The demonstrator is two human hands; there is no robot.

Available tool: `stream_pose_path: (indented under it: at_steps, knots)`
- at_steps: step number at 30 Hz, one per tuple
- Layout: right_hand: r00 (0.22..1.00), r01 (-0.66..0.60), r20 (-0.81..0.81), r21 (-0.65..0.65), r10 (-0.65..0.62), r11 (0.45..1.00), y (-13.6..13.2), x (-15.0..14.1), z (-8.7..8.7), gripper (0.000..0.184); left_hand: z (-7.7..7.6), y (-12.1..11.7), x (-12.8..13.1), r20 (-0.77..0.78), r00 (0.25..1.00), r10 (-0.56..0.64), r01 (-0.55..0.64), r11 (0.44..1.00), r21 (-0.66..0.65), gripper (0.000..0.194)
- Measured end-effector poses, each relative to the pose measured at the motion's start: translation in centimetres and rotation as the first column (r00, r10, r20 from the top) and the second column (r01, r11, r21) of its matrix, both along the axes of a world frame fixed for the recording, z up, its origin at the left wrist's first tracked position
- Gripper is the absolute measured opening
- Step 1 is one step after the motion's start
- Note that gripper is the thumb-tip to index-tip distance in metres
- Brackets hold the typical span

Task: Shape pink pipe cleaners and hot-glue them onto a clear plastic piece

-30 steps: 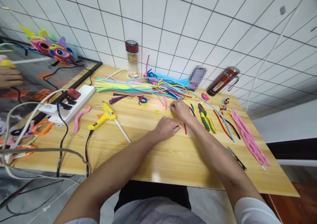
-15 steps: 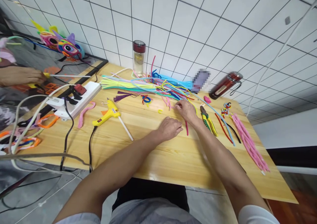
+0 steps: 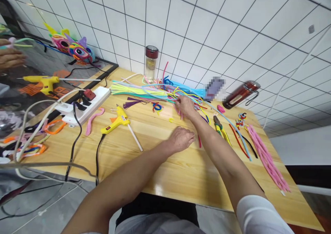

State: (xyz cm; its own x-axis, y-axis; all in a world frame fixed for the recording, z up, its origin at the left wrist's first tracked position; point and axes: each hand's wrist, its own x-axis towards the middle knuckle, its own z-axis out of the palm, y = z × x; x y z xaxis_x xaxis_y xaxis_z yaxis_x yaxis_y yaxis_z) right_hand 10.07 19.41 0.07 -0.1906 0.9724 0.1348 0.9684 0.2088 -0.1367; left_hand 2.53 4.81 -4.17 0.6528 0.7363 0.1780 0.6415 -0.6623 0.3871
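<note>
One yellow glue gun (image 3: 119,120) lies on the pale wood worktop (image 3: 155,168) and a second glue gun (image 3: 43,82) on the dark worktop (image 3: 42,62) at left, with two big-eyed craft figures (image 3: 80,51) at its back. I count one glass bottle (image 3: 150,67), one dark red flask (image 3: 241,94), one pair of pliers (image 3: 221,128), one power strip (image 3: 94,104), one purple tassel (image 3: 132,103) and one pink bundle (image 3: 267,158). Behind rises a white wall (image 3: 116,27) with dark grid lines; a co-worker's hand (image 3: 11,59) shows at far left.

The pipe cleaner pile (image 3: 142,90) lies along the back of the wood worktop: long, thin strands, pale yellow leftward, sky blue toward the right, crossed by red, pink and dark blue. The right hand (image 3: 185,104) is at its front edge, fingers bent; whether they grip a strand cannot be told. The left hand (image 3: 181,139) is nearer the body, loosely curled, its contents hidden.
</note>
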Motion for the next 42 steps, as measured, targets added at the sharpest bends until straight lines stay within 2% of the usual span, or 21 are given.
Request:
stream_pose_path:
  at_steps: [5,15,23,27,33,37,42]
  knots:
    - [0.999,0.03,0.031,0.012,-0.03,0.999,0.7,-0.2,-0.1,0.031,0.5,-0.1,0.0,-0.006,1.0,-0.007,0.007,1.0,-0.031,0.029]
    - [0.996,0.074,0.054,-0.014,-0.073,0.997,1.0,2.0,0.5,0.03,0.7,-0.2,-0.2,-0.002,1.0,0.015,-0.015,1.0,-0.021,0.026]
    - [0.997,0.077,0.016,-0.015,-0.077,0.997,0.4,3.3,0.9,0.026,-0.1,0.0,-0.1,-0.007,1.0,0.015,-0.014,1.0,0.005,0.026]
    - [0.986,0.165,-0.028,0.012,-0.164,0.986,0.6,5.6,1.3,0.031,-0.6,0.2,0.0,0.003,1.0,0.002,-0.002,1.0,0.013,0.025]
    - [0.936,0.342,-0.101,0.046,-0.336,0.938,0.7,11.5,2.0,0.041,-0.6,0.2,0.1,-0.011,1.0,0.012,-0.012,1.0,0.002,0.027]
    - [0.922,0.375,-0.12,0.05,-0.368,0.925,0.3,14.0,1.5,0.037,-0.2,0.1,0.0,-0.031,0.999,0.019,-0.02,0.999,-0.025,0.027]
    - [0.936,0.331,-0.145,0.041,-0.322,0.943,0.3,13.9,0.2,0.027,0.4,-0.1,0.0,-0.032,0.998,0.058,-0.06,0.996,-0.067,0.022]
